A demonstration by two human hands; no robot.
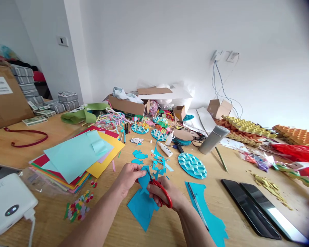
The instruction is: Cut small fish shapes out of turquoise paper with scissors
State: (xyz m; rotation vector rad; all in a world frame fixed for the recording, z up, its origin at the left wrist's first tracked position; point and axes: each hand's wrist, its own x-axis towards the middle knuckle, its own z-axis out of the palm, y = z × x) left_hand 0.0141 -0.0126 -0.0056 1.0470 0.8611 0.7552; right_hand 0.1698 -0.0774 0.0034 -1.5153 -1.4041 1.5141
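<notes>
My left hand (128,176) pinches the upper edge of a blue paper sheet (141,206) held just above the wooden table (170,226). My right hand (167,195) is closed round red-handled scissors (161,190), whose blades reach up into the blue paper near my left fingers. Small blue paper offcuts (158,164) lie on the table just beyond my hands. Another cut blue sheet (208,216) with a thin stick on it lies to the right of my right wrist.
A stack of coloured paper (77,156) lies at left, confetti bits (78,207) and a white device (7,202) nearer. A blue wave disc (192,165), glue bottle (165,149), grey flask (213,139), two dark tablets (257,207), cardboard boxes (128,104) and egg trays (247,128) stand beyond.
</notes>
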